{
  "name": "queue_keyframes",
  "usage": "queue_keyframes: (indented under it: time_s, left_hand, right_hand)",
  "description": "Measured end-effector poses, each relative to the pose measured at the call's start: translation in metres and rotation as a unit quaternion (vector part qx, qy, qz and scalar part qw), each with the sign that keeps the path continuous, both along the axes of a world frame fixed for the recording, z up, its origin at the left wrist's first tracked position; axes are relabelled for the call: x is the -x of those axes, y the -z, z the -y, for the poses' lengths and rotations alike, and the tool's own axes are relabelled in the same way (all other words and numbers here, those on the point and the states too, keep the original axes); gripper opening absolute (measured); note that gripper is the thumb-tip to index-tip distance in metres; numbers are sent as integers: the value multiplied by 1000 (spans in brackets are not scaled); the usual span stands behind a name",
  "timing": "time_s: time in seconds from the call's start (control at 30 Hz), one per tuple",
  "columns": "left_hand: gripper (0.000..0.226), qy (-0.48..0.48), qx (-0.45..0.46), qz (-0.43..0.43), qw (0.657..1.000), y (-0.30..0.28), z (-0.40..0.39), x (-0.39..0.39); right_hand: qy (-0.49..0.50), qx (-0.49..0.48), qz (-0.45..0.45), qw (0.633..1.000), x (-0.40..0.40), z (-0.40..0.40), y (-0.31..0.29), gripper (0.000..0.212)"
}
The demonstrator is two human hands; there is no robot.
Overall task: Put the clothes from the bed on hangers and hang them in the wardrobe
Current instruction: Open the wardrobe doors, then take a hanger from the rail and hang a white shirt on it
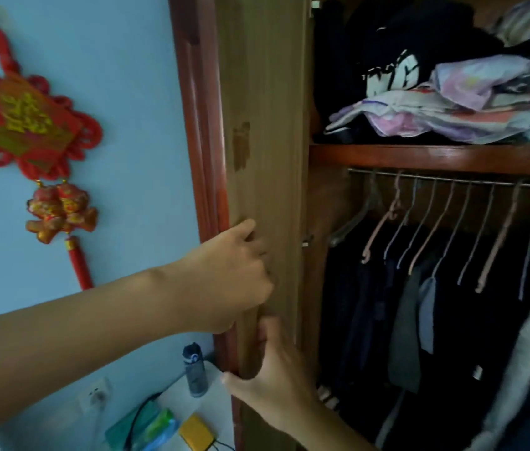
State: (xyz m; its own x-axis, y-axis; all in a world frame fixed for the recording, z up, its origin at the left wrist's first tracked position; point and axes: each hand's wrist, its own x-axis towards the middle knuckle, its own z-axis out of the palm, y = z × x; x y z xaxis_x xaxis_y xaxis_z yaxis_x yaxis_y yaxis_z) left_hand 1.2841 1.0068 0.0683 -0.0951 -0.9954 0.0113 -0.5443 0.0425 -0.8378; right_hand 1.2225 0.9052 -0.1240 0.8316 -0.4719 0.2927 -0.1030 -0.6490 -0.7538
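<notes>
Head view — both hands are gripping the wardrobe door (263, 157): left hand (234, 271) curled on its edge, right hand (276, 375) pinching lower, likely swinging it clear for rail (452, 180) access.

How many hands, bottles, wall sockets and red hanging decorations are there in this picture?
Hands: 2, the left hand and the right hand, both holding the wardrobe door
Bottles: 1, the bottle
Wall sockets: 1, the wall socket
Red hanging decorations: 1, the red decoration
Total: 5
</notes>
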Motion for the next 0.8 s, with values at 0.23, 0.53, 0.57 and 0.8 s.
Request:
queue_keyframes:
  time_s: [0.23, 0.53, 0.57, 0.8]
  left_hand:
    - [27, -77, -8, 14, 997, -1, -20, -61]
    - [50, -106, -36, 11, 994, 7, -8, -83]
    - [48, -110, -36, 11, 993, 9, -4, -81]
    - [44, -142, 22, -82, 986, 44, 35, -57]
  right_hand:
    - [50, -44, 47, 997, -76, -43, 7, 78]
    - [29, 50, 17, 998, -95, -41, 15, 91]
    - [8, 50, 15, 999, -91, -35, 16, 91]
    - [-138, 191, -58, 970, -55, 26, 8, 82]
